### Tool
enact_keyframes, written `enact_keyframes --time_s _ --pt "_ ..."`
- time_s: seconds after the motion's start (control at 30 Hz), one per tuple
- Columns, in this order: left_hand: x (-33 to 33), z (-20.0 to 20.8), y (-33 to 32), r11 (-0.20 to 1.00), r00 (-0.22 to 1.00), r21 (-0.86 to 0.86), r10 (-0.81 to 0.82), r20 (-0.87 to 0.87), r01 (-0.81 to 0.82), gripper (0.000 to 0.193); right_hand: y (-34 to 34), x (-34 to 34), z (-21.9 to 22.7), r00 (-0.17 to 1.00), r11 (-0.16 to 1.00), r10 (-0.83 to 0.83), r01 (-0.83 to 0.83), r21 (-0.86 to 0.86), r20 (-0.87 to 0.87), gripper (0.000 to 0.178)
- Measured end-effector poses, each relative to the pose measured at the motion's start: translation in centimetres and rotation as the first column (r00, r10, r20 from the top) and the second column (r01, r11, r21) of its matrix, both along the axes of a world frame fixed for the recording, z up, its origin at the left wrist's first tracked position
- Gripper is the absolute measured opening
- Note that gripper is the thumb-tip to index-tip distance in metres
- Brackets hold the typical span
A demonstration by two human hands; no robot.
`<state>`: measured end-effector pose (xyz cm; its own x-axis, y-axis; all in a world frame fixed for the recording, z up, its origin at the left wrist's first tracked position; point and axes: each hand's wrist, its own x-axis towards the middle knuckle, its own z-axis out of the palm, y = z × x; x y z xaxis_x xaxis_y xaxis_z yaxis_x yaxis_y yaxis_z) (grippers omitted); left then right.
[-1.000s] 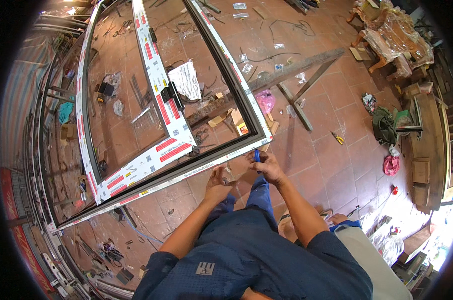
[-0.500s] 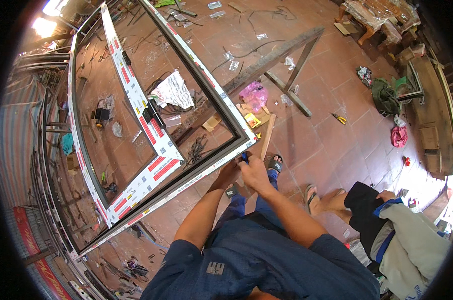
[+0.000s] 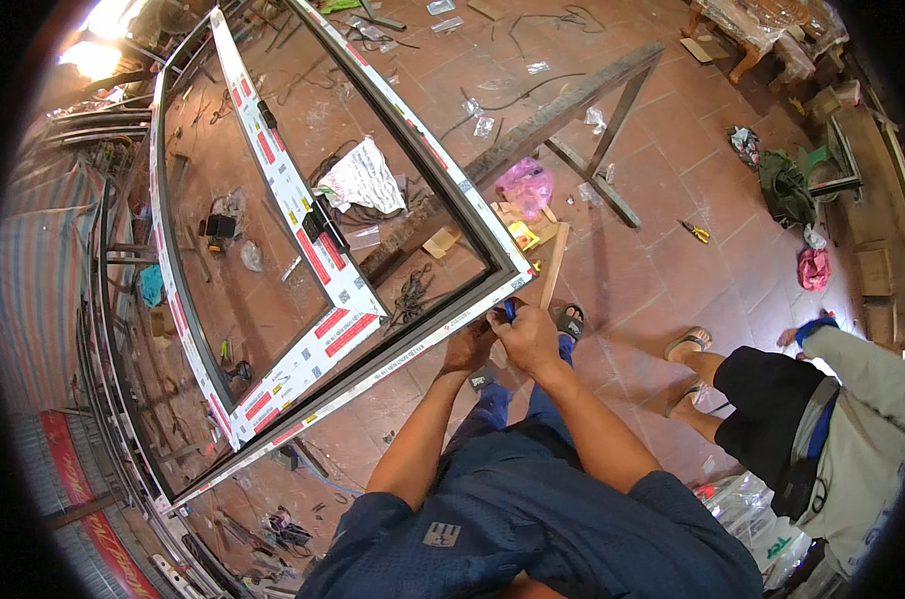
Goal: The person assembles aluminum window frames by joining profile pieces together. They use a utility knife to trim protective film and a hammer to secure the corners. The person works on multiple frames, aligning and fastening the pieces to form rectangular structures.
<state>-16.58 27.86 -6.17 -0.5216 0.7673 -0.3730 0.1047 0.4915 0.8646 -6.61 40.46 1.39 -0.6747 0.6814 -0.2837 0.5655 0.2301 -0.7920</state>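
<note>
A large rectangular frame [image 3: 372, 378], dark with white protective film on its outer edge, stretches from its near right corner toward the far left. Just below that corner, my right hand [image 3: 530, 341] is closed round a small blue object, mostly covered by the fingers; its kind cannot be made out. Close beside it, my left hand [image 3: 466, 347] has its fingers bent together at the frame's near edge. Whatever those fingers hold is hidden. Inside the frame lies a narrower panel [image 3: 324, 339] in white film with red labels and a black hinge-like fitting [image 3: 324, 226].
A metal trestle [image 3: 572, 110] supports the frame's right side. A wooden strip [image 3: 554, 265] and a pink plastic bag [image 3: 526, 187] are near the corner. Pliers [image 3: 696, 232] lie on the tiled floor. Another person [image 3: 772, 399] in dark shorts stands at the right.
The view has shifted, so the frame appears slightly further right. Both my hands stay together by the corner. The other person's feet and arm have changed position.
</note>
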Motion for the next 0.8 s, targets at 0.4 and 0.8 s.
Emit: enact_keyframes --time_s 0.4,0.8 --pt "0.4 6.6 -4.8 0.915 0.98 -0.402 -0.048 -0.195 -0.036 0.064 0.9 0.3 -0.3 0.978 0.997 0.058 -0.068 -0.045 -0.198 0.026" --pt "0.5 13.0 -4.1 0.864 0.968 -0.503 -0.158 -0.196 0.039 0.065 1.9 0.2 -2.9 0.926 0.931 0.026 -0.16 -0.329 -0.377 0.027"
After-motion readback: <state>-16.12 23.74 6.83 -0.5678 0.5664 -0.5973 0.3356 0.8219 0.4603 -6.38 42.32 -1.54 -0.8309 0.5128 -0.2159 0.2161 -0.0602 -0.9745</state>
